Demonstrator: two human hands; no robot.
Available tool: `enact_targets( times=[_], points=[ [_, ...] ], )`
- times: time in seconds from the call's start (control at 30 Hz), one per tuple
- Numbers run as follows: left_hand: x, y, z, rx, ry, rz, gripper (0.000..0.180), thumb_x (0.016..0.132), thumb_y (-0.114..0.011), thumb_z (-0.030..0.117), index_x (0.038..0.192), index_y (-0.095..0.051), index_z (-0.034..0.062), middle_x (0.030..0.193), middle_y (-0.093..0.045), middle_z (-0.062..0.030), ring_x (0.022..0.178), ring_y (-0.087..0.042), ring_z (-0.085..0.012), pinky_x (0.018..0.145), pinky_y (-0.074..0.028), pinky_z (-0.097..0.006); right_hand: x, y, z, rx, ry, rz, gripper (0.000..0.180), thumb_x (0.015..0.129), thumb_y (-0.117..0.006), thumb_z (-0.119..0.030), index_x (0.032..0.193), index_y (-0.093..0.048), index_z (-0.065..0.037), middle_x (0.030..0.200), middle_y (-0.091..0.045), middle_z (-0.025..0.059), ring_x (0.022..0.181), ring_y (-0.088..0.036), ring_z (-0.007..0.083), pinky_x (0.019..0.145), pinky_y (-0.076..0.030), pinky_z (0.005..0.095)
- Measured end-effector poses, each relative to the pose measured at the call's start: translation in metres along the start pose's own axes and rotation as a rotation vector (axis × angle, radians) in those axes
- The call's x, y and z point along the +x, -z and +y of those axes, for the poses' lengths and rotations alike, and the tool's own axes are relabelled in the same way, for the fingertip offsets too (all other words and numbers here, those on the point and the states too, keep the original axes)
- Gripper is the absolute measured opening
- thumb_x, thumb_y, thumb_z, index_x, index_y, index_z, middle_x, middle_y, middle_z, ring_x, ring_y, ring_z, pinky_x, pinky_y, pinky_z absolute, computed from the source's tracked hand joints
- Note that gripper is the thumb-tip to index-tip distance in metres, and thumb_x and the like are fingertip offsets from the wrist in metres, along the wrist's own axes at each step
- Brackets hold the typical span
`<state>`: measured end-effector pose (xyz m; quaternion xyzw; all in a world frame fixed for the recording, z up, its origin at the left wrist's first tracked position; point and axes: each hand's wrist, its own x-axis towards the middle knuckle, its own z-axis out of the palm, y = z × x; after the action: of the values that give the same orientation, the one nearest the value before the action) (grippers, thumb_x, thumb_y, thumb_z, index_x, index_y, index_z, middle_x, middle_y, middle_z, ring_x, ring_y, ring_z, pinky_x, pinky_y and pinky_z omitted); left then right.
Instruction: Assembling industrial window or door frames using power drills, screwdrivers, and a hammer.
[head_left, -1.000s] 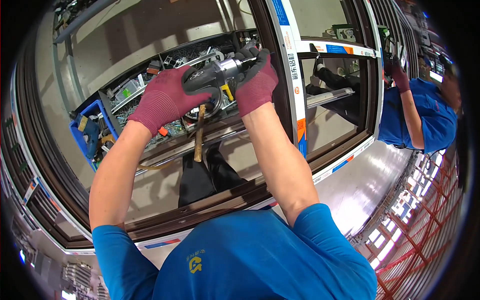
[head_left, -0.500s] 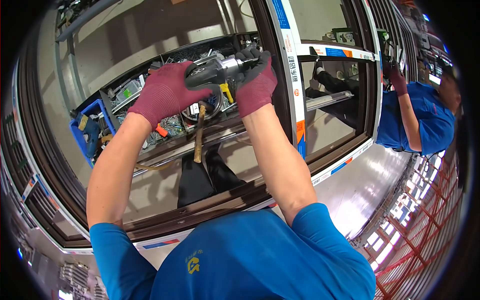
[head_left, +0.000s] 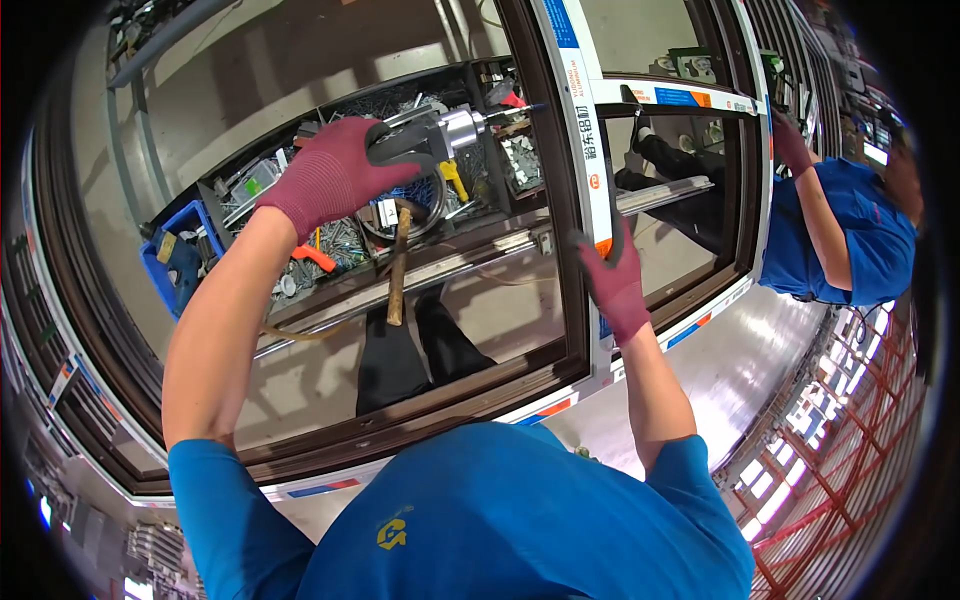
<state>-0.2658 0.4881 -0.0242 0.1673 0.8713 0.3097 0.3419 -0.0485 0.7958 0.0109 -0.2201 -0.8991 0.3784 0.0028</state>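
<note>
My left hand [head_left: 340,172], in a maroon and dark grey glove, is wrapped round a power drill [head_left: 460,130]. The drill's silver chuck and thin bit point right, and the bit's tip is close to the dark inner edge of a brown window frame [head_left: 560,180]. My right hand [head_left: 617,285], gloved the same way, lies on the frame's upright bar, which is covered with white printed film. Its thumb and fingers straddle the bar, with some fingers hidden. Below the drill, a wooden-handled hammer [head_left: 399,270] rests across the edge of the parts tray.
Under the frame, a dark tray [head_left: 480,225] holds loose screws, a yellow-handled tool [head_left: 453,180] and an orange-handled tool [head_left: 315,258]. A blue bin [head_left: 165,275] stands at its left. At the right, a co-worker in a blue shirt [head_left: 850,235] works by the frame.
My right hand has left the drill's front end and come down to the right onto the frame's upright bar. The drill stays in my left hand, its bit now in sight.
</note>
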Motion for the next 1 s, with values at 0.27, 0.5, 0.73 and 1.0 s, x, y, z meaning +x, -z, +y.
enact_targets(
  times=[0.27, 0.5, 0.73, 1.0],
  points=[
    [0.009, -0.005, -0.001, -0.096, 0.016, -0.047, 0.067, 0.086, -0.081, 0.043, 0.131, -0.066, -0.0036, 0.125, -0.067, -0.0237, 0.116, -0.067, -0.0333, 0.102, -0.052, -0.04, 0.001, -0.001, 0.013, 0.077, -0.149, -0.134, 0.06, 0.086, -0.085, -0.024, 0.134, -0.059, 0.001, 0.12, -0.073, 0.0188, 0.111, -0.07, 0.0297, 0.097, -0.052, 0.0397],
    [0.018, -0.006, 0.0, -0.039, 0.001, -0.089, 0.067, 0.087, -0.081, 0.045, 0.131, -0.066, -0.0035, 0.125, -0.067, -0.0224, 0.114, -0.068, -0.032, 0.101, -0.052, -0.039, 0.003, -0.001, 0.014, 0.05, -0.118, -0.129, 0.057, 0.085, -0.084, -0.02, 0.133, -0.06, 0.001, 0.118, -0.074, 0.0199, 0.109, -0.072, 0.0306, 0.095, -0.053, 0.0401],
    [0.018, -0.008, 0.002, 0.007, 0.001, -0.058, 0.072, 0.088, -0.08, 0.05, 0.135, -0.064, -0.0019, 0.13, -0.066, -0.0227, 0.118, -0.067, -0.0327, 0.103, -0.052, -0.041, 0.001, -0.003, 0.015, 0.023, -0.114, -0.126, 0.059, 0.085, -0.084, -0.021, 0.134, -0.06, 0.0, 0.117, -0.074, 0.0199, 0.108, -0.072, 0.0307, 0.095, -0.054, 0.0399],
    [0.02, -0.003, 0.01, -0.047, 0.01, -0.102, 0.075, 0.088, -0.079, 0.051, 0.138, -0.062, -0.0018, 0.131, -0.066, -0.0226, 0.12, -0.067, -0.0325, 0.103, -0.052, -0.042, 0.002, -0.002, 0.012, 0.051, -0.123, -0.122, 0.057, 0.086, -0.084, -0.021, 0.133, -0.061, 0.001, 0.114, -0.075, 0.0186, 0.105, -0.073, 0.0285, 0.093, -0.054, 0.0389]
  ],
)
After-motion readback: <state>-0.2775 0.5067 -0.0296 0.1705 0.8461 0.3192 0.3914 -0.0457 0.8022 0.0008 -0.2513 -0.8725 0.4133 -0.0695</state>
